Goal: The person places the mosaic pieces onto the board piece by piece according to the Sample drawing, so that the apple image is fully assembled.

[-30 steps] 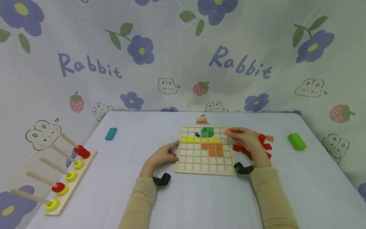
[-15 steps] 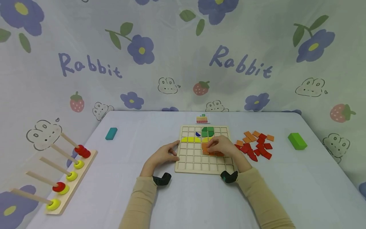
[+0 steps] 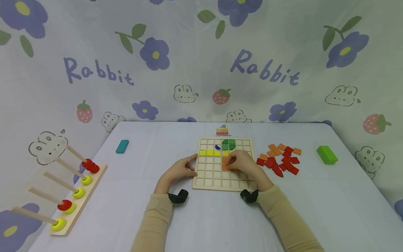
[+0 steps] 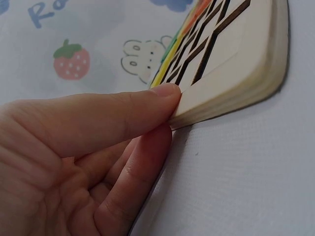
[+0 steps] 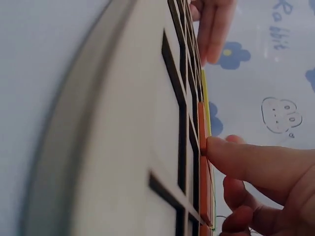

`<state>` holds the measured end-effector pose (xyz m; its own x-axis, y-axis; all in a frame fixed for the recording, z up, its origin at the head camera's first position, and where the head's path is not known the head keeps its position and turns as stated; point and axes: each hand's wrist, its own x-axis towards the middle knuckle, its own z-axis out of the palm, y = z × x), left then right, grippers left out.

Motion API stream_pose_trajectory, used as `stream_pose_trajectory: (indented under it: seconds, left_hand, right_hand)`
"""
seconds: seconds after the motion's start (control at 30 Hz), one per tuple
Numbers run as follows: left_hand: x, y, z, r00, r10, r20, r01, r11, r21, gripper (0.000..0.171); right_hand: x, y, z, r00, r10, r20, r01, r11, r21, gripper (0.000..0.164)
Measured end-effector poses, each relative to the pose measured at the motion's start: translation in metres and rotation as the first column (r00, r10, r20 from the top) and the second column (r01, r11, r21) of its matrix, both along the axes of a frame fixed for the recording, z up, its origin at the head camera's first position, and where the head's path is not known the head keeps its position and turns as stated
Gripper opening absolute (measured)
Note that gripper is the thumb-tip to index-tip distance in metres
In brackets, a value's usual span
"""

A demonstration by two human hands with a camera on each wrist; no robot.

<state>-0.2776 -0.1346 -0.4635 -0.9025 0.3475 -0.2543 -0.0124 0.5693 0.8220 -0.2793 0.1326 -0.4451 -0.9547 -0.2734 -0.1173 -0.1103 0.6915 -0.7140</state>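
A square wooden grid board [image 3: 207, 182] lies on the white table. My left hand [image 3: 179, 170] pinches its left edge; in the left wrist view the thumb [image 4: 165, 93] presses on top of the rim, a finger below. Bent over the board, my right hand [image 3: 247, 163] has its fingertips on an orange square tile [image 3: 224, 167] at the left of the second orange row. Its thumb [image 5: 221, 147] touches an orange piece in the right wrist view. My right fingers hide part of the orange rows. Farther up sit yellow tiles [image 3: 210, 153], a blue piece [image 3: 218, 147] and green tiles [image 3: 228, 144].
Loose red tiles [image 3: 277, 170] and orange tiles [image 3: 275, 149] lie scattered right of the board. A small picture card [image 3: 223, 130] is behind it. A green block [image 3: 327, 155] stands far right, a teal block [image 3: 122, 146] far left. A peg counting rack [image 3: 83, 199] stands at the left edge.
My right hand has carried an orange tile from the board's right edge leftward onto the orange rows, then shifted slightly farther left. My left hand has stayed on the board's edge.
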Motion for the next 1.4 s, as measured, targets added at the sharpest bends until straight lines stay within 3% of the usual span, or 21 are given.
stream_pose_trajectory:
  seconds: [0.17, 0.27, 0.37, 0.53, 0.67, 0.87, 0.97, 1.13, 1.4]
  left_hand:
    - [-0.001, 0.0, -0.001, 1.0, 0.003, -0.007, -0.003, 1.0, -0.006, 0.081]
    - [-0.001, 0.0, -0.002, 1.0, 0.002, -0.007, -0.002, 1.0, -0.008, 0.082]
    - [-0.001, 0.0, -0.002, 1.0, 0.003, 0.0, -0.003, 1.0, -0.011, 0.082]
    - [-0.002, 0.001, -0.003, 1.0, 0.005, -0.008, -0.005, 1.0, -0.014, 0.081]
    - [-0.002, 0.001, -0.003, 1.0, 0.005, -0.003, -0.005, 1.0, -0.01, 0.081]
    - [-0.002, 0.001, -0.003, 1.0, -0.005, -0.006, 0.005, 1.0, -0.003, 0.081]
    - [-0.002, 0.001, -0.003, 1.0, -0.005, -0.005, 0.004, 1.0, -0.004, 0.081]
    - [-0.001, 0.001, -0.002, 1.0, -0.004, -0.008, 0.004, 1.0, -0.011, 0.081]
    - [0.0, 0.001, -0.001, 1.0, -0.002, -0.011, 0.002, 1.0, -0.008, 0.081]
  right_hand:
    - [-0.002, 0.008, 0.002, 1.0, 0.018, -0.012, -0.019, 0.999, -0.042, 0.012]
    - [-0.006, 0.025, 0.007, 0.999, -0.013, -0.045, 0.011, 0.998, -0.057, 0.013]
    - [-0.009, 0.053, 0.014, 0.994, -0.092, -0.057, 0.088, 0.994, -0.067, 0.016]
    - [-0.008, 0.104, 0.019, 0.967, -0.254, 0.017, 0.255, 0.964, -0.074, 0.028]
    - [-0.005, 0.131, 0.014, 0.948, -0.311, 0.06, 0.315, 0.946, -0.076, 0.034]
    - [-0.006, 0.141, 0.006, 0.964, -0.248, 0.097, 0.254, 0.966, -0.056, 0.035]
    - [-0.009, 0.136, 0.003, 0.979, -0.187, 0.077, 0.187, 0.982, 0.011, 0.037]
    - [-0.01, 0.128, 0.003, 0.988, -0.148, 0.032, 0.144, 0.983, 0.113, 0.035]
    - [-0.01, 0.123, 0.003, 0.98, -0.192, 0.057, 0.191, 0.981, 0.015, 0.026]
